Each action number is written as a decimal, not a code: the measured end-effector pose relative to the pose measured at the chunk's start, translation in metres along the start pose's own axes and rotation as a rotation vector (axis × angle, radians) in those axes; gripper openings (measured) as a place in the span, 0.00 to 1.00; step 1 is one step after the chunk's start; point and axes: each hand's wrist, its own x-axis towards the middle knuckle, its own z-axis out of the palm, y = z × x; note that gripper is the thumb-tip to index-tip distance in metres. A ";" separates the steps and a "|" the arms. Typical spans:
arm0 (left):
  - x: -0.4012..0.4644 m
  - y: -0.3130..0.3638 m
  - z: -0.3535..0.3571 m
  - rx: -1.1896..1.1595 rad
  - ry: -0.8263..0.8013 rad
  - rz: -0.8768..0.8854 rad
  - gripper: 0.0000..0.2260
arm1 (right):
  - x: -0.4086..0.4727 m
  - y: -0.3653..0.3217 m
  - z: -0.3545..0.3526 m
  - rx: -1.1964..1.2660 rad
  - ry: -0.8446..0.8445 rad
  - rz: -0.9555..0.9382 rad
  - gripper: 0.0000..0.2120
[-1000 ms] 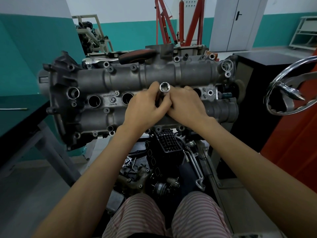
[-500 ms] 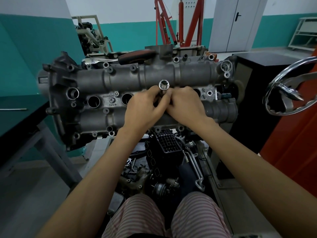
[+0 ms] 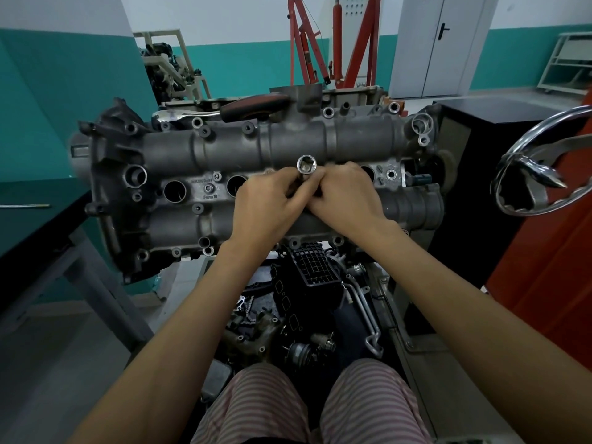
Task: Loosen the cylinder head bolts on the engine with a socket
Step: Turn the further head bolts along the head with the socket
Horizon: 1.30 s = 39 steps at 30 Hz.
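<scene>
A grey engine cylinder head [image 3: 243, 149] lies across the view in front of me. A long chrome socket [image 3: 306, 165] stands upright over its middle, square drive hole facing up. My left hand [image 3: 269, 203] and my right hand [image 3: 344, 197] both grip the socket's shaft from either side, fingers curled round it. The socket's lower end and the bolt under it are hidden by my fingers. A ratchet wrench [image 3: 224, 111] with a red and black handle rests on the far edge of the head.
A chrome handwheel [image 3: 541, 161] juts in at the right by a black cabinet [image 3: 474, 129]. A dark workbench [image 3: 38, 245] stands at the left. Loose engine parts [image 3: 304, 309] lie below the head, near my knees. A red engine hoist [image 3: 333, 43] stands behind.
The socket and both hands have shifted slightly away from me along the head's middle. The grip of both hands on the socket is the same.
</scene>
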 end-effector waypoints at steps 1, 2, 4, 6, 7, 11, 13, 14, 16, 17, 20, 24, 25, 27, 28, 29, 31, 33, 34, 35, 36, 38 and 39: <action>0.000 0.000 0.000 -0.008 0.002 -0.001 0.24 | 0.000 0.000 0.000 -0.016 -0.007 -0.011 0.12; -0.001 0.000 -0.001 -0.015 0.000 -0.010 0.23 | 0.000 0.001 0.001 -0.034 -0.014 -0.023 0.12; -0.002 0.000 0.000 -0.004 -0.015 -0.028 0.23 | 0.000 0.001 0.001 -0.067 -0.026 -0.046 0.12; -0.002 -0.001 0.000 0.032 -0.032 -0.029 0.22 | 0.000 0.002 0.002 -0.077 -0.034 -0.055 0.12; -0.002 0.000 0.000 0.049 -0.037 -0.029 0.22 | 0.001 0.002 0.002 -0.070 -0.033 -0.053 0.12; -0.002 0.000 0.000 0.105 -0.048 0.002 0.20 | 0.001 0.001 0.004 -0.058 -0.013 -0.024 0.13; -0.001 0.000 0.000 0.085 -0.037 -0.014 0.21 | 0.001 0.000 0.002 -0.056 -0.013 -0.029 0.13; 0.000 0.000 0.000 0.064 -0.028 -0.026 0.21 | 0.000 0.000 0.001 -0.050 -0.015 -0.033 0.14; 0.000 -0.001 0.000 0.023 -0.011 -0.029 0.22 | 0.000 0.000 0.000 -0.051 -0.020 -0.040 0.15; 0.000 -0.001 0.000 0.011 -0.005 -0.024 0.22 | 0.000 0.000 0.000 -0.060 -0.022 -0.046 0.15; -0.001 0.000 0.000 0.022 -0.012 -0.016 0.22 | -0.001 0.000 0.001 -0.083 -0.034 -0.062 0.15; -0.002 0.000 0.000 0.054 -0.010 -0.014 0.21 | 0.000 0.001 0.001 -0.073 -0.045 -0.043 0.16; -0.002 -0.001 0.000 0.063 -0.012 -0.006 0.20 | 0.001 0.001 0.002 -0.070 -0.040 -0.038 0.16; -0.002 -0.001 0.000 0.085 -0.022 0.003 0.18 | 0.001 0.001 0.003 -0.063 -0.024 -0.027 0.15; -0.002 -0.001 0.000 0.093 -0.025 0.003 0.18 | 0.001 0.001 0.003 -0.065 -0.021 -0.025 0.15; -0.001 -0.001 0.000 0.094 -0.025 0.000 0.19 | 0.001 0.000 0.002 -0.070 -0.022 -0.028 0.15; 0.000 -0.002 -0.001 0.062 -0.026 -0.011 0.20 | 0.001 0.000 0.001 -0.063 -0.027 -0.033 0.15; 0.000 -0.002 -0.001 0.017 -0.023 -0.014 0.22 | 0.000 0.000 0.000 -0.054 -0.040 -0.038 0.15; 0.000 -0.002 -0.002 0.005 -0.019 -0.013 0.22 | 0.000 0.000 0.000 -0.059 -0.044 -0.044 0.14; 0.000 -0.001 -0.002 0.000 -0.015 -0.017 0.22 | 0.000 0.000 0.000 -0.069 -0.045 -0.050 0.14; -0.001 -0.001 -0.002 0.004 -0.014 -0.026 0.22 | 0.000 0.000 0.000 -0.078 -0.048 -0.054 0.14; -0.001 -0.001 -0.001 0.029 -0.018 -0.034 0.22 | 0.000 -0.001 -0.001 -0.084 -0.049 -0.056 0.14; -0.002 -0.001 0.000 0.046 -0.019 -0.034 0.22 | 0.000 0.000 -0.001 -0.081 -0.049 -0.058 0.13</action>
